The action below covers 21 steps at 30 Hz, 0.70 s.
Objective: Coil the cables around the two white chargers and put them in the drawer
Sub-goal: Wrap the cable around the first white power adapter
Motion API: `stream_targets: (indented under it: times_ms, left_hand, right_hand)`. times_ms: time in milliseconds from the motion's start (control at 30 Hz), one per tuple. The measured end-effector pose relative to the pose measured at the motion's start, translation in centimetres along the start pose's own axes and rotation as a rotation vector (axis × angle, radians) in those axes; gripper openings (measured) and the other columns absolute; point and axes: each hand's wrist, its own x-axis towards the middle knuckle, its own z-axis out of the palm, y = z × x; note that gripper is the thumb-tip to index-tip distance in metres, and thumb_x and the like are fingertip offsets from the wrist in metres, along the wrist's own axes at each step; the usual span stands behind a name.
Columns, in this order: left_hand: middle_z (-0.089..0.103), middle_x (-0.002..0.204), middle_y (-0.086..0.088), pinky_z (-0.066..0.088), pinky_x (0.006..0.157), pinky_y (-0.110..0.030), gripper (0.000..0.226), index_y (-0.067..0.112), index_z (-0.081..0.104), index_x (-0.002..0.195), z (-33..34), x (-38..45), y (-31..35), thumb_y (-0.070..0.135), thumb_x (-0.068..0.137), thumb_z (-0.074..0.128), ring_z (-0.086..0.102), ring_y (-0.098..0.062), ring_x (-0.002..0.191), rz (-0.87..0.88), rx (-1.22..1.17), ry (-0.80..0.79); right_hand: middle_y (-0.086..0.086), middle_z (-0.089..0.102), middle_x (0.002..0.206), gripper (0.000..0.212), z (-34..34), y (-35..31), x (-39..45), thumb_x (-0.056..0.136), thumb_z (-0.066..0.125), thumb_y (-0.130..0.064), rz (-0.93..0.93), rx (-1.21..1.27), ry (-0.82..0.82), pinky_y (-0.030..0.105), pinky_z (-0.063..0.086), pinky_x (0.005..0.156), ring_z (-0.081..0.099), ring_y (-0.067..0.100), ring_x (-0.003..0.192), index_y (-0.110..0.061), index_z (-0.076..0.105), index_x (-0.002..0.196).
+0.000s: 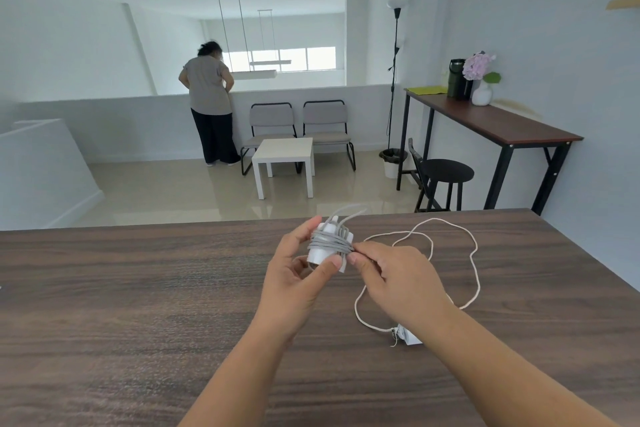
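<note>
- dark wood-grain table fills the lower frame; no drawer shows anywhere.
- left hand holds the first white charger upright at centre frame, thumb and fingers curled round it, grey cable wound across its middle.
- right hand, just right of it, pinches the cable's end against the coil; tucking it seems next.
- second charger lies lower right under the right forearm, its white cable looping loose, nearer the right hand.
</note>
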Motion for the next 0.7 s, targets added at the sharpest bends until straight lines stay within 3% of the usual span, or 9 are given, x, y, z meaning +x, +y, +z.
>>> stream_targets:
  times_ms: [67,133,233,333,400,467,533,633,700]
  left_hand:
    - [0.063,0.127,0.000,0.055,0.092,-0.044,0.051,0.038,0.061,0.124,0.1,-0.2,0.2,0.015,0.080,0.075,0.066,-0.029,0.104,0.027,0.013,0.007]
    - [0.063,0.126,-0.003,0.055,0.093,-0.048,0.051,0.036,0.062,0.124,0.3,-0.2,0.3,0.017,0.078,0.075,0.066,-0.031,0.103,0.035,0.036,0.017]
    - [0.063,0.124,-0.004,0.055,0.090,-0.049,0.053,0.035,0.061,0.124,0.3,-0.4,0.5,0.011,0.079,0.076,0.066,-0.030,0.099,0.048,0.092,-0.017]
    - [0.060,0.121,0.005,0.058,0.085,-0.038,0.058,0.037,0.060,0.125,0.3,-0.4,0.8,0.006,0.080,0.077,0.065,-0.022,0.094,0.096,0.195,-0.070]
    - [0.057,0.118,0.009,0.057,0.082,-0.032,0.060,0.040,0.059,0.125,0.3,-0.4,0.9,0.007,0.079,0.078,0.063,-0.021,0.094,0.122,0.260,-0.110]
    - [0.055,0.119,0.012,0.057,0.082,-0.031,0.060,0.042,0.059,0.124,0.3,-0.4,1.0,0.008,0.079,0.078,0.060,-0.022,0.100,0.139,0.301,-0.158]
    - [0.054,0.121,0.014,0.056,0.083,-0.031,0.060,0.042,0.060,0.123,0.3,-0.4,1.1,0.008,0.078,0.077,0.057,-0.023,0.104,0.152,0.314,-0.187]
    - [0.055,0.120,0.013,0.057,0.083,-0.032,0.060,0.041,0.061,0.122,0.2,-0.3,1.3,0.005,0.078,0.078,0.057,-0.021,0.104,0.153,0.298,-0.206]
    - [0.055,0.120,0.012,0.057,0.082,-0.031,0.060,0.041,0.062,0.122,0.2,-0.3,1.3,0.003,0.077,0.078,0.057,-0.020,0.105,0.157,0.305,-0.217]
  right_hand:
    - [-0.008,0.061,0.060,0.027,-0.1,-0.1,0.1,0.087,0.051,-0.050,0.082,0.198,0.007,0.033,0.048,0.060,0.056,0.007,0.057,-0.038,0.059,0.110]
    - [-0.009,0.048,0.048,0.038,-0.5,-0.3,0.1,0.085,0.064,-0.039,0.128,0.413,-0.016,0.026,0.041,0.055,0.045,0.005,0.047,-0.043,0.049,0.119]
    - [-0.005,0.034,0.045,0.045,-1.6,-0.6,0.2,0.089,0.063,-0.035,0.141,0.704,-0.094,0.018,0.032,0.048,0.031,0.008,0.042,-0.046,0.042,0.127]
    - [0.017,0.043,0.052,0.025,-2.4,-0.7,0.5,0.089,0.056,-0.050,0.077,0.775,-0.089,0.024,0.028,0.047,0.030,0.016,0.044,-0.037,0.061,0.111]
    - [-0.005,0.057,0.054,0.024,-2.8,-0.6,0.8,0.090,0.057,-0.042,0.045,0.807,-0.054,0.015,0.031,0.048,0.039,0.003,0.043,-0.022,0.068,0.095]
    - [-0.021,0.059,0.055,0.022,-3.4,-0.2,1.2,0.089,0.060,-0.034,0.003,0.833,-0.082,0.006,0.035,0.051,0.049,-0.004,0.047,-0.014,0.067,0.085]
    - [-0.013,0.062,0.060,0.014,-4.2,0.4,1.5,0.086,0.068,-0.027,-0.050,0.833,-0.154,0.006,0.035,0.052,0.046,-0.003,0.048,-0.014,0.068,0.079]
    - [-0.010,0.063,0.059,0.007,-4.8,1.1,1.6,0.080,0.071,-0.007,-0.065,0.940,-0.269,0.007,0.039,0.055,0.051,-0.003,0.052,-0.001,0.066,0.079]
    - [-0.008,0.061,0.056,0.030,-4.9,1.3,1.7,0.069,0.080,-0.028,-0.048,0.974,-0.306,0.011,0.037,0.054,0.048,0.001,0.051,-0.001,0.070,0.076]
